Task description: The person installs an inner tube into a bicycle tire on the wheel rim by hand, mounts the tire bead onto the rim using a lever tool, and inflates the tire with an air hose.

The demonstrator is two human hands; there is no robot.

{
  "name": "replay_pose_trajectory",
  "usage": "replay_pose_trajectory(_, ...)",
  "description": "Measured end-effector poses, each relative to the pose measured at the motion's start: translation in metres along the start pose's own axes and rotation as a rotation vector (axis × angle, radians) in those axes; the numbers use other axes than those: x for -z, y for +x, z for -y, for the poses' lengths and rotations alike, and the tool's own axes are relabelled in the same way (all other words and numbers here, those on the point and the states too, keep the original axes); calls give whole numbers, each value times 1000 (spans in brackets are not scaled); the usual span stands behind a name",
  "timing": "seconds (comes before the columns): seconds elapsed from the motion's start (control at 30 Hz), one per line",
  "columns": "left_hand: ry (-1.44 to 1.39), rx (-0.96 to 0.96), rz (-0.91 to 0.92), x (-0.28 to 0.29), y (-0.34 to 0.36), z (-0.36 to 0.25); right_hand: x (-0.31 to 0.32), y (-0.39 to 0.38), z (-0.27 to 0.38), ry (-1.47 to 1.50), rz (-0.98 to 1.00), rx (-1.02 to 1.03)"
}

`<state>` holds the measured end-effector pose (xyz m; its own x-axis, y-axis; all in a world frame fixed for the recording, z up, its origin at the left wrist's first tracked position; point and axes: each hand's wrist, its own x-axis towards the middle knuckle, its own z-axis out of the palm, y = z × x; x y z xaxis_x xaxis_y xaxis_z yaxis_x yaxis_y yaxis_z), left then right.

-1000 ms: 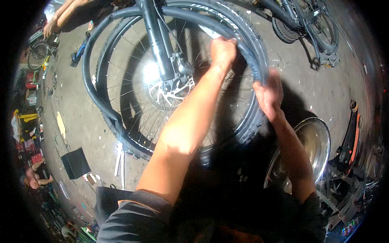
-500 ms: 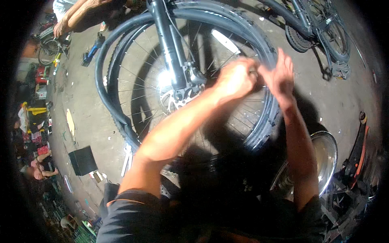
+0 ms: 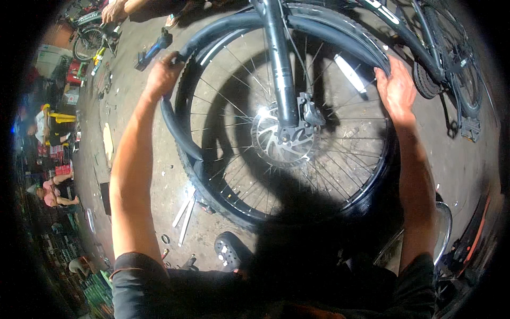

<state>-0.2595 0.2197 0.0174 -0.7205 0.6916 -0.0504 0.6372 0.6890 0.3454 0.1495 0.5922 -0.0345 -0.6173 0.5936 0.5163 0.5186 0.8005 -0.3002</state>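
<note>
Nearest, a shoe rests on the floor, close to two pale strips; a careless step could land on them and skid. Beyond is the tyre, its lower right in deep shadow, so a fold or grit there could be missed. The tube bulges outside the tyre along the left and follows its inner side at the top. The hands are well apart: the left hand curls around the tube at the upper left; the right hand is against the tyre's right side, how firmly I cannot tell. Uneven pulling might twist the tube or pinch it under the tyre's edge. A slip inward could put fingers on the rotor and smear it. Just past the right hand, another bike's chainring could scrape knuckles if that hand slid outward.
</note>
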Motion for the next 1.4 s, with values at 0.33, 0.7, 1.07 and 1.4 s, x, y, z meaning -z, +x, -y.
replay_pose_trajectory(0.33, 152, -39, 143, -61, -26, -144, -42, 74, 13, -169, 5, 150)
replay_pose_trajectory(0.7, -35, -66, -407, -72, 30, -142, -54, 112, 35, 187, 483, 18)
replay_pose_trajectory(1.07, 308, -224, -214, -79, -1, -113, -52, 84, 39, -51, 20, 296)
replay_pose_trajectory(1.4, 286, -211, -426, -91, 37, -139, -66, 84, 56, -103, -75, 351)
